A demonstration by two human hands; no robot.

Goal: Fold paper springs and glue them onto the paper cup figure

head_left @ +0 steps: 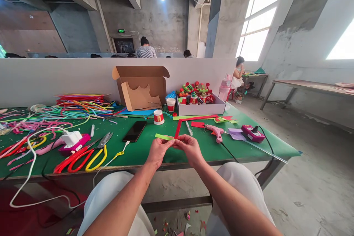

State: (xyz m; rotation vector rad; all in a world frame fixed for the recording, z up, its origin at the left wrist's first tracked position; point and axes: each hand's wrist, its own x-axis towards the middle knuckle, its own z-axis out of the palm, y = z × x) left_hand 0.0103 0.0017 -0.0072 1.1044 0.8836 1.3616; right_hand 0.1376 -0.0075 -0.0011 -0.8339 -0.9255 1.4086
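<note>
My left hand (159, 150) and right hand (190, 148) are bare, and so are my forearms (125, 199), slim at the wrists and widening below. I wear pale, off-white trousers (240, 177), plain and loose, the cloth rounding over my knees (110, 186) and falling into soft, greyish shadow along the legs.

The left hand (158, 151) and right hand (190, 148) pinch a green paper strip (163, 137) and red paper strip (178, 128) together, near a pink hot-glue gun (216, 131).
</note>
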